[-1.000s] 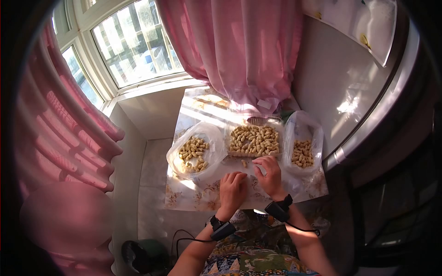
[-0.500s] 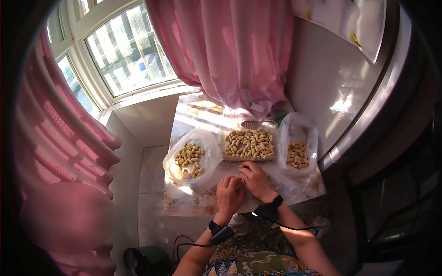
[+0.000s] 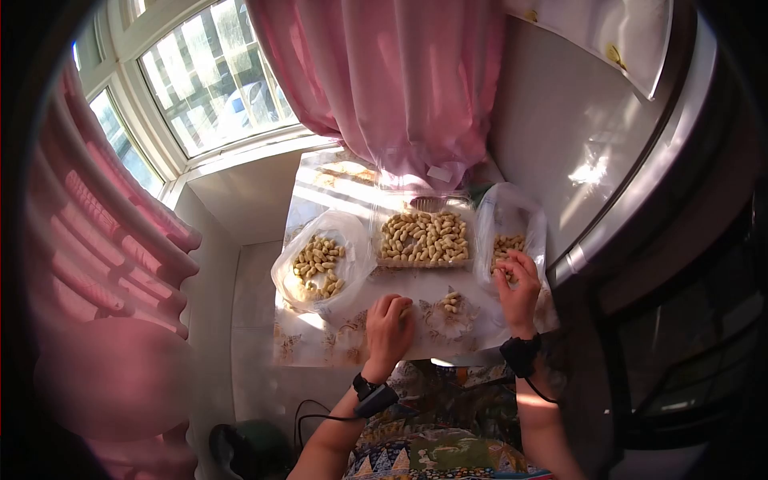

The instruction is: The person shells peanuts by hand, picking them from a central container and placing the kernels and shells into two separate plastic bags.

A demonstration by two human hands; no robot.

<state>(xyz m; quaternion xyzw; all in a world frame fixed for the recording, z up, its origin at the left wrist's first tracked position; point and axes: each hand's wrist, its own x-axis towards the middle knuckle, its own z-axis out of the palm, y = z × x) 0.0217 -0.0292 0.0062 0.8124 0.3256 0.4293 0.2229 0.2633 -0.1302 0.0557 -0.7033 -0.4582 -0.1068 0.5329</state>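
Peanuts in their shells fill a clear plastic box at the table's middle. A white plastic bag with peanuts stands on the left, and another bag with peanuts lies on the right. My left hand rests near the front edge, its fingers curled around what looks like a peanut. Over the opening of the right bag is my right hand, thumb and fingers pinched together; what they hold, if anything, is too small to tell. A few loose peanuts lie between my hands.
The table has a patterned cover. Pink curtains hang behind it and at the left, beside a window. A pale wall panel rises at the right. Dark cables run from my wrist devices.
My right hand has moved right, from beside my left hand to the right bag. The few loose peanuts on the table now show. My left hand has stayed near the same place.
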